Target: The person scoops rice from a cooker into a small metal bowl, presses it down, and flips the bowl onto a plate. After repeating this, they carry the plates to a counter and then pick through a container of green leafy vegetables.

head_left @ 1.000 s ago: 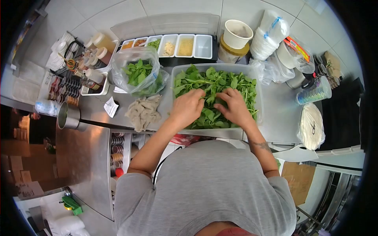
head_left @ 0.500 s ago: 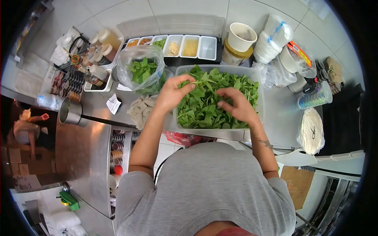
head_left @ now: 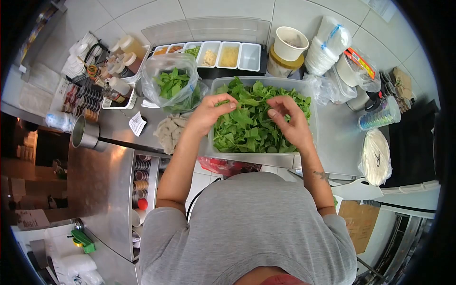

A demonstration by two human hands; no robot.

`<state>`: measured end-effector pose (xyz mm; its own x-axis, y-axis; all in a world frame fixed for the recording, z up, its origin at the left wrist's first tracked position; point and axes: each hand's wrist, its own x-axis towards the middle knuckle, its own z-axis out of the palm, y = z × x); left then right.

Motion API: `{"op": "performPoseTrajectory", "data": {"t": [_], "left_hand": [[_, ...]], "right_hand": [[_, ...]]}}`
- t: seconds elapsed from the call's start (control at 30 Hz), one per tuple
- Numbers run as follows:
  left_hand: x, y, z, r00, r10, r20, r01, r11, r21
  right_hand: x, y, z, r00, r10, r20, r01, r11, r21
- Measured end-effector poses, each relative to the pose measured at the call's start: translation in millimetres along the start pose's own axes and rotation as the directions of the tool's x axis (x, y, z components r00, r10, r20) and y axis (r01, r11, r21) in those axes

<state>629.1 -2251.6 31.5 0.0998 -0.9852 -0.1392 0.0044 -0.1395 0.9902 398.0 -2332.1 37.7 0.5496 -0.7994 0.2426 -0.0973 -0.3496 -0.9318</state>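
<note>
A clear plastic tub (head_left: 311,138) stands on the counter, filled with loose leafy greens (head_left: 254,130). Over its left side is my left hand (head_left: 213,113), its thumb and fingers closed on a sprig of greens whose stem shows at the fingertips. My right hand (head_left: 290,122) hovers above the right part of the heap. Its fingers are curled, with a gap between thumb and forefinger, and I see nothing held there. Left of the tub sits a clear plastic bag (head_left: 153,76) with more greens inside.
Behind are white ingredient trays (head_left: 229,56) and a paper tub (head_left: 290,40) on a lidded container. A crumpled cloth (head_left: 170,134), a receipt (head_left: 137,124) and a metal pot (head_left: 85,133) lie to the left. Wrapped flat rounds (head_left: 376,159) rest at the right.
My right hand has risen off the leaves and moved slightly away from me and right. My left hand has barely moved. The person at the far left has gone from view.
</note>
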Motion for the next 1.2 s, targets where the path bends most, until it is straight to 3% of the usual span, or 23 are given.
{"op": "performPoseTrajectory", "data": {"t": [0.1,0.2,0.33,0.47,0.63,0.7,0.83,0.93,0.97,1.03,1.07,1.17,1.2], "left_hand": [[6.5,-0.8,6.7,0.981,0.146,0.127,-0.165,0.974,0.154],[6.6,5.0,8.9,0.994,0.064,0.091,-0.082,0.973,0.215],[-7.9,9.0,-9.8,0.99,0.141,-0.012,-0.137,0.977,0.162],[-20.0,-5.6,-29.7,0.983,0.089,-0.161,-0.077,0.994,0.079],[-26.7,-12.8,-27.5,0.969,-0.102,-0.223,0.081,0.991,-0.104],[-25.1,-17.2,-25.3,0.977,-0.062,-0.206,0.05,0.997,-0.06],[-22.8,-32.6,-29.4,0.962,0.181,-0.207,-0.154,0.978,0.143],[-30.7,-32.0,-28.1,0.954,0.155,-0.256,-0.101,0.973,0.21],[-32.5,-27.8,-24.0,0.951,0.17,-0.258,-0.123,0.974,0.189],[-33.5,-19.1,-10.7,0.946,0.197,-0.257,-0.163,0.975,0.149],[-30.5,-17.4,-3.7,0.926,0.292,-0.239,-0.248,0.948,0.197],[-16.2,-13.2,13.8,0.825,0.55,-0.129,-0.472,0.797,0.377],[-13.5,-11.1,20.1,0.823,0.553,-0.13,-0.469,0.79,0.395]], "right_hand": [[11.2,-18.4,17.7,0.879,-0.476,0.035,0.462,0.83,-0.314],[21.5,20.1,13.0,0.892,-0.365,0.269,0.453,0.736,-0.503],[17.6,24.0,-0.8,0.961,-0.25,0.117,0.271,0.777,-0.568],[17.1,15.7,9.2,0.933,-0.277,0.229,0.336,0.898,-0.283],[17.3,14.2,57.6,0.853,-0.356,0.382,0.505,0.746,-0.433],[21.7,21.7,72.2,0.812,-0.394,0.431,0.582,0.597,-0.552],[34.6,41.6,66.7,0.852,-0.372,0.367,0.521,0.546,-0.656],[35.5,30.8,43.1,0.922,-0.286,0.262,0.354,0.896,-0.267],[32.2,14.6,35.8,0.964,-0.044,0.261,0.081,0.988,-0.134],[30.3,15.3,34.5,0.957,0.06,0.282,-0.108,0.981,0.16],[29.2,15.7,33.7,0.948,0.106,0.3,-0.2,0.932,0.302],[25.5,24.3,43.7,0.927,0.132,0.35,-0.302,0.816,0.493],[23.7,26.6,48.5,0.938,0.109,0.33,-0.282,0.792,0.542]]}}
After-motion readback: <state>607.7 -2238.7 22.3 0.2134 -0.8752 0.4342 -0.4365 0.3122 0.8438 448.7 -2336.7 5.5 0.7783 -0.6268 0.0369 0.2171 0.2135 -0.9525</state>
